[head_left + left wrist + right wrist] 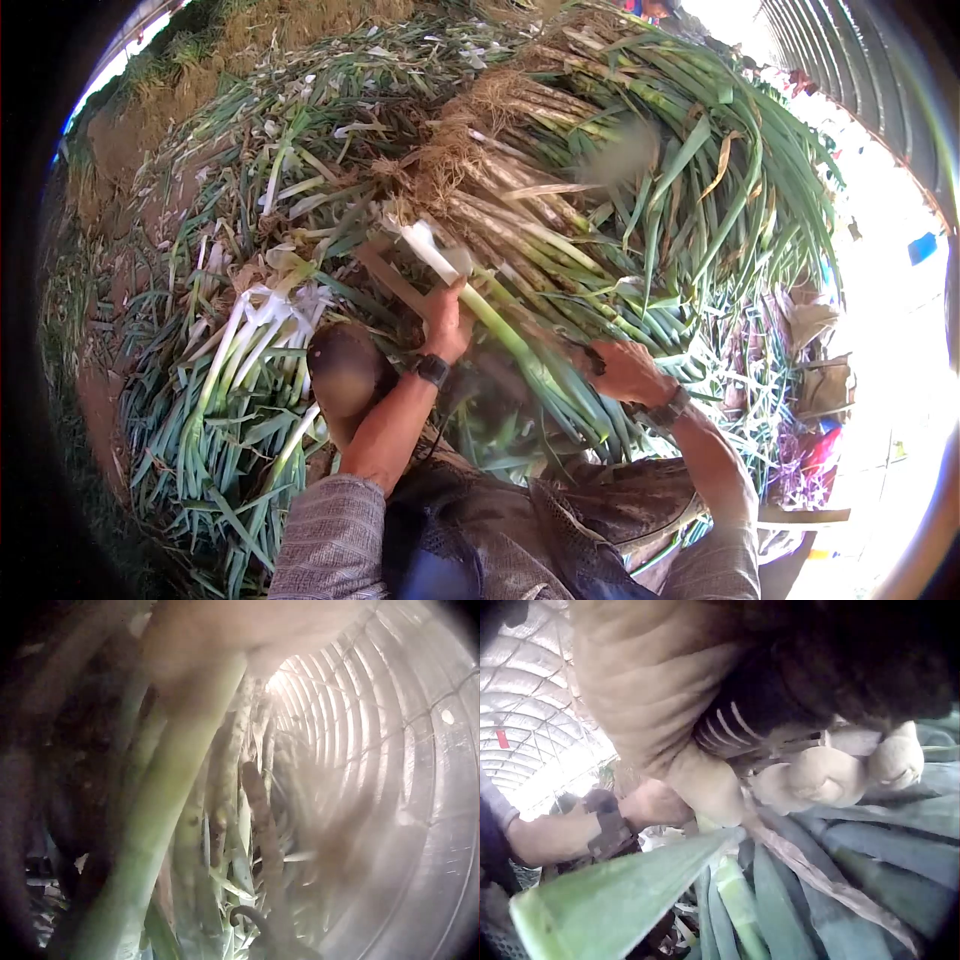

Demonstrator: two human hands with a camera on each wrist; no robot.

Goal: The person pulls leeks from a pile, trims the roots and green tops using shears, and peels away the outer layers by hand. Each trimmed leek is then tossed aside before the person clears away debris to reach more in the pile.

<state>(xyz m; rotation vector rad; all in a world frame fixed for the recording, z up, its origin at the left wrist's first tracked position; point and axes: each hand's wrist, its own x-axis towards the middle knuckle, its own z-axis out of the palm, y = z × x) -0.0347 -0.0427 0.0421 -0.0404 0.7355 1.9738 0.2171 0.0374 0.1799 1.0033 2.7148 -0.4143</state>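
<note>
My left hand [446, 318] grips a thick green onion [430, 250] by its shank, the peeled white end pointing up and away. In the left wrist view, that pale green shank [180, 772] runs down from under the hand. Over the onion's green leaves [560, 385], my right hand [632, 370] has its fingers curled around a dark, white-striped handle [731, 727]. Its thumb presses a withered brown leaf strip [832, 881] in the right wrist view. The rest of the handled thing is hidden by the hand.
A large heap of unpeeled onions [560, 200] with matted roots lies ahead and right. Peeled white onions [245, 345] lie at the left. Stripped leaves [340, 100] cover the ground behind. My knee [345, 375] is beside the left forearm. A ribbed tunnel wall [850, 60] rises at right.
</note>
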